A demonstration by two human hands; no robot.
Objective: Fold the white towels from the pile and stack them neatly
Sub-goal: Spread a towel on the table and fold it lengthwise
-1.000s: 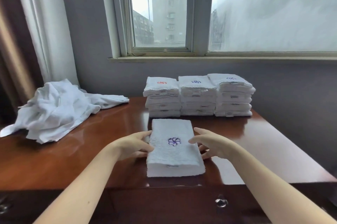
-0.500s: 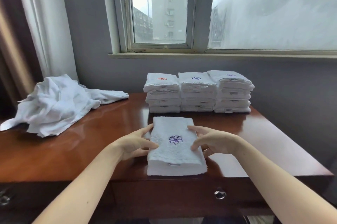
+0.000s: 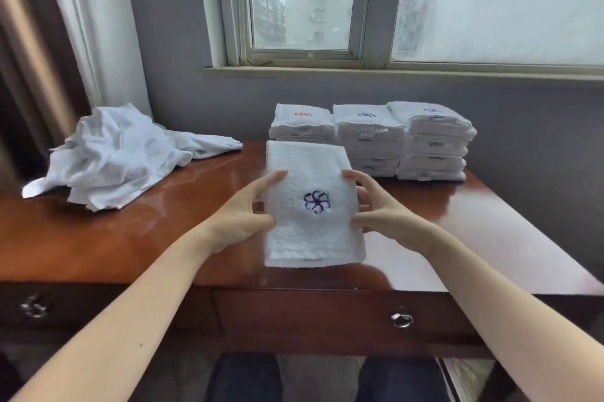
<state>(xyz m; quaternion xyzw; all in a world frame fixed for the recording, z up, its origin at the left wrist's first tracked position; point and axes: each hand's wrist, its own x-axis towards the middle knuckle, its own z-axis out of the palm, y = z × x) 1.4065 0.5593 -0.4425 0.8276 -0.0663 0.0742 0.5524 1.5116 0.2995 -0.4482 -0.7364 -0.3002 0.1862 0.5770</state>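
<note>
Wood front edge: the table edge and a drawer knob lie nearest, below the forearms; nothing rests along this edge.
Left hand: it is curled round the left side of the towel, thumb on top, fingers mostly hidden beneath.
Right hand: the right side is gripped the same way, thumb above, fingers tucked under.
Towel: it is folded into a thick rectangle, emblem up, and is judged to be held just clear of the table, with its far end overlapping the left stack in view.
Risk, grip: if one side were loosened, the folded layers could sag or spring open, and the fold would have to be redone.
Risk, placing: a low approach could let the far edge catch a stack's front and push it askew.
Risk, neighbours: the left, middle and right stack touch, so a shove on one would be passed along; the right stack looks slightly uneven and stands near the table's right edge.
Room, sides: bare wood is seen on both sides of the hands; the pile lies well apart at far left.
Room, far: the stacks are set at the back by the wall, with free height below the sill.
</note>
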